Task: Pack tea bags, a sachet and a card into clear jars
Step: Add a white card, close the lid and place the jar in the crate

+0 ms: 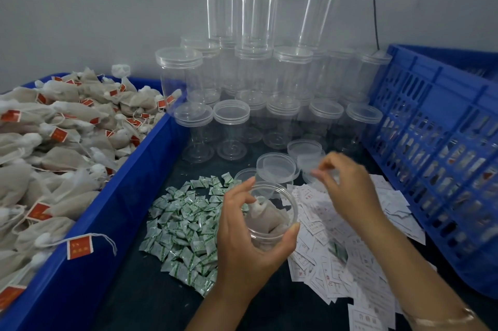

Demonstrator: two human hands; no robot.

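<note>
Centrally, jar (269, 239) with tea bags (265, 216) is gripped by left hand (242, 245); right hand (347, 187), blurred over cards (320, 260), grip cannot be told.

**Small packing workshop.** Bulk stock shows it: a blue bin (129, 177) heaped with tea bags (54, 142), stacked empty jars (253, 71), loose sachets (186, 222).
</note>
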